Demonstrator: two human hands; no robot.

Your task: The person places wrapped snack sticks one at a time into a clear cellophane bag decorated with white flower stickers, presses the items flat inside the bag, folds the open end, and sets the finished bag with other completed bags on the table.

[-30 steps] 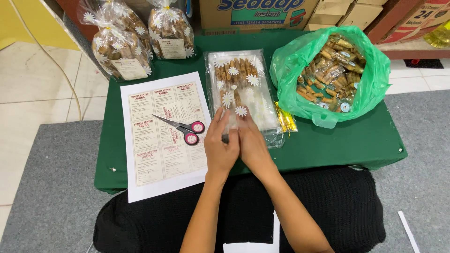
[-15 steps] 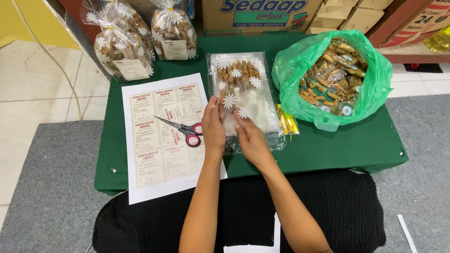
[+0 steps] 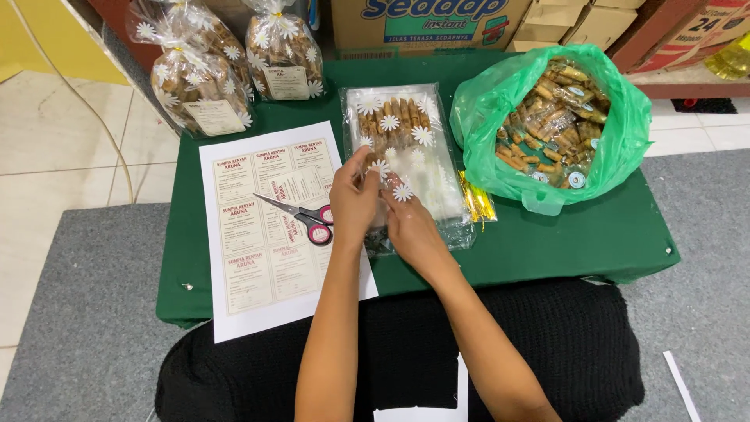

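Note:
A clear plastic bag with white daisy prints (image 3: pixel 406 144) lies flat on the green table (image 3: pixel 547 234), with brown stick snacks in its far half. My left hand (image 3: pixel 353 205) and my right hand (image 3: pixel 408 227) both pinch the bag's near end, fingers closed on the plastic. Red-handled scissors (image 3: pixel 301 217) rest on a white sheet of printed labels (image 3: pixel 262 234) just left of my left hand.
A green plastic bag (image 3: pixel 551 125) full of wrapped snack sticks stands open at the right. Two filled, tied daisy-print bags (image 3: pixel 199 86) (image 3: pixel 285 55) stand at the back left. Gold twist ties (image 3: pixel 475 202) lie beside the flat bag. Cardboard boxes (image 3: pixel 437 23) line the back.
Both hands have moved forward from the table's near edge up onto the bag's near end and taken hold of the plastic.

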